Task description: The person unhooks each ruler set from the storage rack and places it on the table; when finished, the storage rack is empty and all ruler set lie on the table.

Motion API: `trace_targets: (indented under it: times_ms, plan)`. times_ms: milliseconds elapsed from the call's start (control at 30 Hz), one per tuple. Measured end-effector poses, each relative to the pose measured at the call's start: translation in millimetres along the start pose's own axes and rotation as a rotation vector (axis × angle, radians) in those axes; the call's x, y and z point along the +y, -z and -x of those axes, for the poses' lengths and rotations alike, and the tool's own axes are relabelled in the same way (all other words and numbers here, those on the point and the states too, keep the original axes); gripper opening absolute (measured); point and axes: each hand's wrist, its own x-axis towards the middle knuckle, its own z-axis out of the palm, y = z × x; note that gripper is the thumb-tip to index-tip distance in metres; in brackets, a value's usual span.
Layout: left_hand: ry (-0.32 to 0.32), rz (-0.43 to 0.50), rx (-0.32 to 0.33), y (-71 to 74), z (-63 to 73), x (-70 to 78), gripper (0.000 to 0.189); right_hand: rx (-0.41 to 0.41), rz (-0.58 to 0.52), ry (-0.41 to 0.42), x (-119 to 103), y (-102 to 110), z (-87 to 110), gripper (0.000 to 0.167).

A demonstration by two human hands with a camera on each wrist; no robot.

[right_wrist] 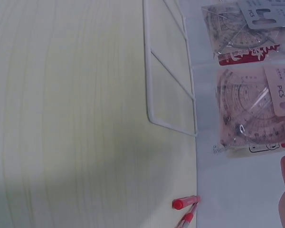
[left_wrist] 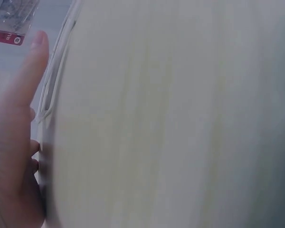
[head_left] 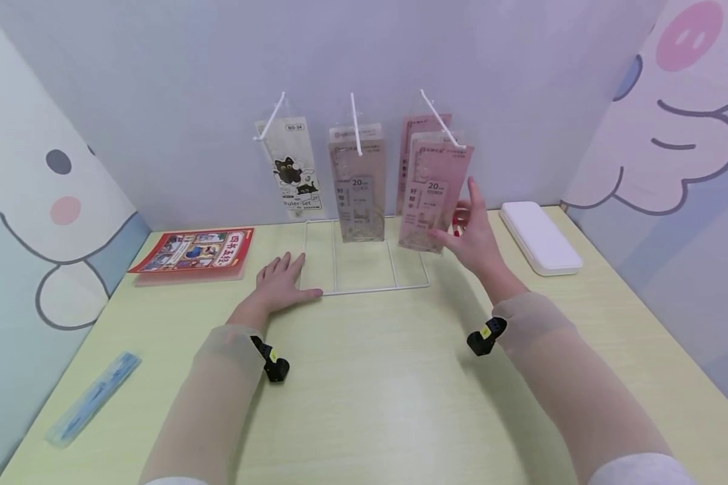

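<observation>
My right hand is at the lower right edge of a pink ruler-set packet, its thumb overlapping the packet and its other fingers spread beside it. The packet hangs tilted from the right-hand white hook, with more packets behind it. Clear protractors show through its wrapping in the right wrist view. Flat on the table, my left hand lies with fingers extended at the left end of the white wire rack's base. The left thumb reaches over the base's front corner.
More ruler-set packets hang mid-rack; a cat-print packet hangs left. A red book and a blue packet lie at left. Behind my right hand are red pens. A white case sits right, near the wall.
</observation>
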Motion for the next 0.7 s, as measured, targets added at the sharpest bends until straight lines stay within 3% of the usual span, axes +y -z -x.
trace_targets:
  times_ms: [333,700]
  plan:
    - [-0.002,-0.024,-0.019,-1.3,-0.8,-1.6,0.108,0.032,-0.036,0.03,-6.8,-9.5,-0.2,0.106]
    - [0.005,-0.053,-0.057,1.8,0.6,-0.2,0.106,0.093,-0.138,-0.061,-12.9,-13.9,0.7,0.108]
